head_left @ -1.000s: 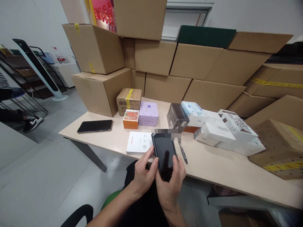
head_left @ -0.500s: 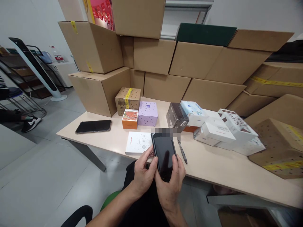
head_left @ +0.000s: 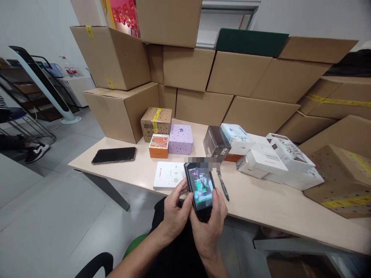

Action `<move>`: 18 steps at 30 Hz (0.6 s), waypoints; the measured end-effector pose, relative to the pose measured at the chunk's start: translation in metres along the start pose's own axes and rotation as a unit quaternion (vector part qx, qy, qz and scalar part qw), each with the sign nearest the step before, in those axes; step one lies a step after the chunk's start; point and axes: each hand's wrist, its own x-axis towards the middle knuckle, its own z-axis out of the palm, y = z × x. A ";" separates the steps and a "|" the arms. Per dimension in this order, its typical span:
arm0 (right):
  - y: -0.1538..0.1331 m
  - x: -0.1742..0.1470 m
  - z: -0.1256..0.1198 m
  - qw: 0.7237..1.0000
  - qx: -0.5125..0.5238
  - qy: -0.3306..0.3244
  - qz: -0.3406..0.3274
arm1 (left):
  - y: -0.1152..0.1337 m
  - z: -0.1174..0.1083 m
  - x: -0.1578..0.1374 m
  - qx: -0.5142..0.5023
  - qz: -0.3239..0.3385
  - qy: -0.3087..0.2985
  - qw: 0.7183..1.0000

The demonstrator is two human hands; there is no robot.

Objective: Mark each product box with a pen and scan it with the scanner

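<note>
A black smartphone [head_left: 200, 189] is held upright between both hands at the table's front edge, its screen lit with a clock and a coloured picture. My left hand [head_left: 177, 208] grips its left side, fingers tucked behind it. Around the lower right side wraps my right hand [head_left: 209, 224], its thumb and fingers closed on the case. Just behind the phone lies a flat white box [head_left: 168, 175], partly covered by it. To the right a dark pen [head_left: 223, 186] rests on the table. A blurred patch hides the phone's top edge.
On the table [head_left: 261, 200] stand an orange box [head_left: 159, 146], a purple box [head_left: 181, 139], a dark brown box [head_left: 216, 143] and several white boxes [head_left: 268, 159]. Another phone [head_left: 114, 155] lies at the left. Large cartons [head_left: 199, 110] are stacked along the back.
The phone's screen was dark and now shows a lit lock screen with the time. Both hands keep nearly the same place and hold.
</note>
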 end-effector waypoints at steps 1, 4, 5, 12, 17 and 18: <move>0.000 0.000 0.000 1.000 0.001 -0.001 -0.001 | 0.000 0.000 0.000 0.001 0.002 -0.003 1.000; 0.004 0.002 -0.002 1.000 -0.002 -0.001 0.003 | 0.001 -0.001 0.000 0.013 0.012 -0.018 1.000; 0.007 0.004 -0.003 1.000 -0.006 -0.002 0.008 | 0.002 -0.002 0.001 0.018 0.018 -0.023 0.999; 0.045 0.024 -0.034 0.995 -0.081 0.014 0.063 | 0.008 -0.014 0.011 0.130 0.117 -0.013 0.985; 0.088 0.035 -0.063 0.980 -0.186 0.019 0.070 | 0.012 -0.032 0.030 0.257 0.215 -0.004 0.942; 0.097 0.035 -0.067 0.976 -0.207 0.015 0.071 | 0.012 -0.036 0.034 0.294 0.219 -0.011 0.930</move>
